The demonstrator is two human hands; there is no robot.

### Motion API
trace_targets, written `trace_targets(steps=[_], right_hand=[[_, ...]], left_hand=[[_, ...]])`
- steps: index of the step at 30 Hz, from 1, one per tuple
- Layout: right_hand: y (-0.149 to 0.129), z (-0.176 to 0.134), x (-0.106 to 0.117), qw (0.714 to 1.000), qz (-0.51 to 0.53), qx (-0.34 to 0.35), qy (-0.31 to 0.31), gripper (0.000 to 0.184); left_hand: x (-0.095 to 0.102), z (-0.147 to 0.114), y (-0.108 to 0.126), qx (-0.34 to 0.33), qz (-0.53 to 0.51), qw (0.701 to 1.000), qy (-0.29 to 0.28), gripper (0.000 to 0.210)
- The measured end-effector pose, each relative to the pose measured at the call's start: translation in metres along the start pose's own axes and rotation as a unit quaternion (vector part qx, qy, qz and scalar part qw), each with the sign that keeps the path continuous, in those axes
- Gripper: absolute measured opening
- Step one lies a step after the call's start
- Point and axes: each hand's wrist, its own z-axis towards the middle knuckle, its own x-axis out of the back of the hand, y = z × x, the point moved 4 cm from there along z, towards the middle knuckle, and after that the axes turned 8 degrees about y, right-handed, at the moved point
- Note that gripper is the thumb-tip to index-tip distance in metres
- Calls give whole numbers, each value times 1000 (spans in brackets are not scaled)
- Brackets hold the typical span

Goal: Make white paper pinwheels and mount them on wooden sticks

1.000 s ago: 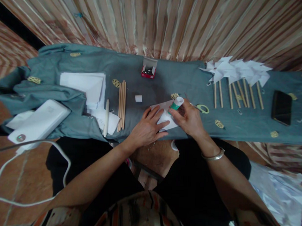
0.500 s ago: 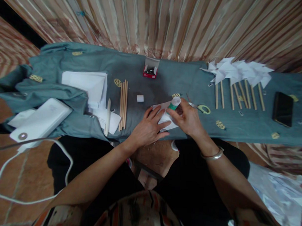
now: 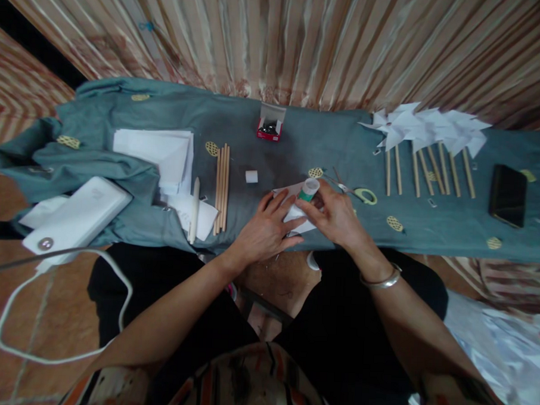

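Note:
My right hand is closed round a glue stick with a green label and a white end. The glue stick stands tilted over a piece of white paper, its lower end hidden by my fingers. Spread out on the paper's left part, my left hand presses it to the cloth. A small white cap-like piece lies to the left of the paper. Just beyond my right hand are scissors with light green handles.
Wooden sticks, a white pen-like tool and stacked paper lie left. A red box of dark pins stands at the back. Several paper pinwheels and a phone lie right. A white power bank sits at the left edge.
My right hand has shifted the glue stick slightly left and toward me over the paper. My left hand stays spread in place. The view has moved a little.

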Motion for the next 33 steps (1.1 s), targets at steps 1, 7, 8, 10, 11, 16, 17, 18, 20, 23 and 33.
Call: trace_targets(steps=[1, 7, 8, 10, 11, 16, 17, 18, 20, 23, 33], right_hand=[[0, 0, 0, 1000, -2, 1, -3, 33], [1, -3, 1, 1000, 13, 11, -15, 33], [1, -4, 1, 1000, 18, 11, -16, 34], [2, -5, 1, 999, 24, 10, -19, 36], [2, -5, 1, 999, 24, 10, -19, 37], [1, -7, 4, 999, 19, 13, -24, 35], [1, -7, 5, 999, 20, 11, -25, 34], [2, -7, 5, 999, 21, 9, -24, 33], [4, -7, 7, 999, 29, -2, -20, 32], [12, -6, 8, 997, 69, -37, 0, 33], [43, -3, 1, 945, 287, -146, 64, 36]], left_hand=[[0, 0, 0, 0, 2, 1000, 0, 43], [0, 0, 0, -1, 2, 1000, -4, 44], [0, 0, 0, 0, 1, 1000, -4, 43], [0, 0, -1, 2, 0, 1000, -3, 43], [-1, -1, -1, 2, 0, 1000, -1, 43], [-3, -1, -2, 2, 4, 1000, 1, 45], [-3, -1, -2, 1, 5, 1000, 0, 45], [-3, -1, -2, 2, 4, 1000, -1, 45], [-2, -1, -2, 3, -1, 1000, 1, 45], [0, -1, -1, 4, -10, 1000, 2, 44], [0, 0, -1, 0, 8, 1000, -1, 44]])
